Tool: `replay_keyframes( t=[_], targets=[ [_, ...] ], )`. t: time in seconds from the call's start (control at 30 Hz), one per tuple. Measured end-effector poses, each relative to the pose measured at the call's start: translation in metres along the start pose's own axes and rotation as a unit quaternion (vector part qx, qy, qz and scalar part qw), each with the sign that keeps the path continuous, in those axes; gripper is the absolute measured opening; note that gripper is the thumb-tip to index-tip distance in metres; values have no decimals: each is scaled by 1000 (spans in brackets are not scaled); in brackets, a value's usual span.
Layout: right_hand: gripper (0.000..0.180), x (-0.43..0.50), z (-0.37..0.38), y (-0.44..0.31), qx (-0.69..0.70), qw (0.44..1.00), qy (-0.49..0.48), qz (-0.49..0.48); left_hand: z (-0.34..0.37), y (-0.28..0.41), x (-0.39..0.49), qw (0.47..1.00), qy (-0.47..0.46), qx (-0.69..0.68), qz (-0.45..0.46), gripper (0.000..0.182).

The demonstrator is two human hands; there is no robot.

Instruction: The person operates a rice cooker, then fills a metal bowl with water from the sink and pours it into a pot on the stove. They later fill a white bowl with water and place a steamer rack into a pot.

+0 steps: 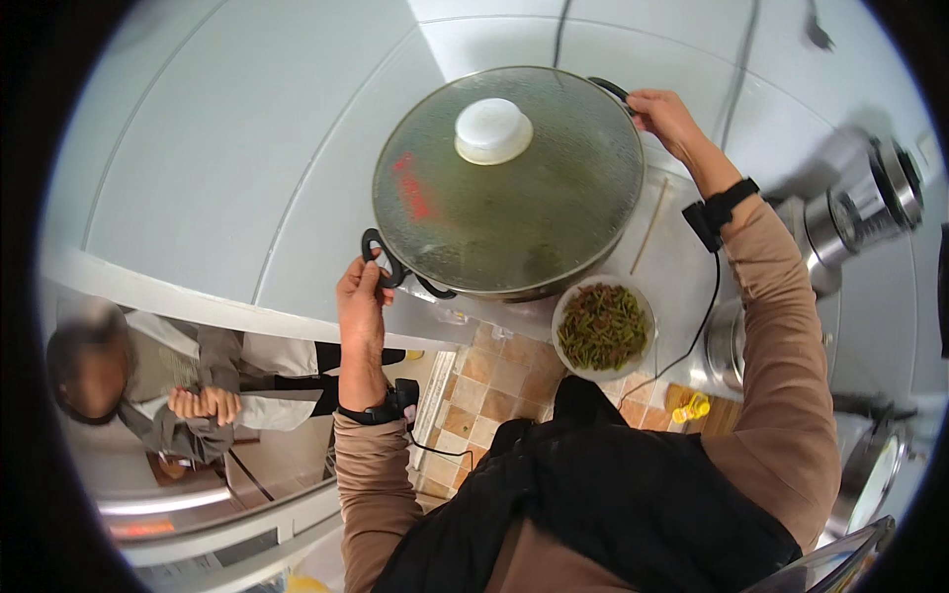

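A large, wide pan (563, 287) stands in front of me under a round glass lid (549, 215), which is fogged with droplets and has a white knob (489, 130). Red writing marks the lid's left side. My left hand (362, 296) grips the black loop handle (395, 274) at the left. At the far right, the fingers of my right hand (662, 118) close around the opposite black handle (609, 87). Green food shows dimly through the glass. Close to the pan's near side is a white bowl (561, 352) of chopped green vegetable pieces mixed with brown bits.
A thin wooden stick (650, 226) lies on the metal counter (667, 259). To the right are a blender (838, 211) and a steel pot (725, 342). A yellow bottle (692, 408) sits lower down. Another person (200, 370) is beyond the doorway at left. Cords hang on the wall.
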State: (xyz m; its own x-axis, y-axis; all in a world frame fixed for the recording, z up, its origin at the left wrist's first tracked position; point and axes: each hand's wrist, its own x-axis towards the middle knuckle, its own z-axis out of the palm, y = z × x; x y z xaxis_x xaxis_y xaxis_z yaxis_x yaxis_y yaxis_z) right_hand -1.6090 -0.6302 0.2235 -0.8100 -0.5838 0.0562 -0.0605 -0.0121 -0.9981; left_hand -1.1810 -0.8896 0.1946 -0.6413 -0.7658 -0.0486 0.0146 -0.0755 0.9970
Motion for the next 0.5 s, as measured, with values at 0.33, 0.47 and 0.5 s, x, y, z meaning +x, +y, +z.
replay_keyframes(
  t=[0.33,0.47,0.5],
  targets=[
    [24,-175,-1,-37,-40,986,160,-18,-40,22,-26,992,-115,26,36,29],
    [14,-284,12,-40,15,963,265,-40,-59,29,-50,976,-216,15,28,28],
    [15,-311,14,-41,14,957,289,-17,-63,30,-58,969,-244,16,24,27]
  ],
)
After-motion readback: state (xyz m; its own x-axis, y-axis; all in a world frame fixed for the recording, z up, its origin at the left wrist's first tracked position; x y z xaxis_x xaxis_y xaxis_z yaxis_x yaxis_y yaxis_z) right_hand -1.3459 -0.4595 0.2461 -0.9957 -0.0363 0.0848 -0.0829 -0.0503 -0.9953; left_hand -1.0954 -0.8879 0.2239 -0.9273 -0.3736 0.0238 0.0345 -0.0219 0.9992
